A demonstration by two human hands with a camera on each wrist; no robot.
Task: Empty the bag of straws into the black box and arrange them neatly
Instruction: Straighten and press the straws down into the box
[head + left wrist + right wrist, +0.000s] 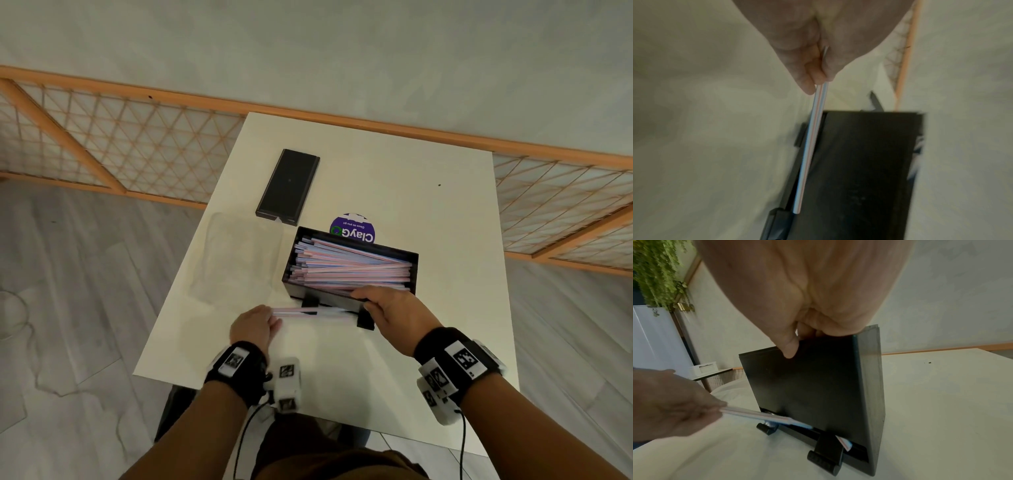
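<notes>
The black box [412, 265] stands on the white table [428, 205], filled with pink and blue striped straws [349, 267] lying lengthwise. My right hand [387, 305] grips the box's near wall [807, 386], thumb outside and fingers over the rim. My left hand [255, 323] pinches a few striped straws [311, 311] by their left end, held level just in front of the box's near wall, above its two black feet [824, 457]. In the left wrist view the straw [809, 146] runs along the box's side [859, 170]. The clear empty bag [236, 260] lies flat to the left of the box.
The box's black lid [287, 186] lies at the back left of the table. A purple round sticker [352, 231] shows behind the box. A wooden lattice screen [120, 144] runs behind the table. One straw end [844, 444] pokes from the box's bottom slot.
</notes>
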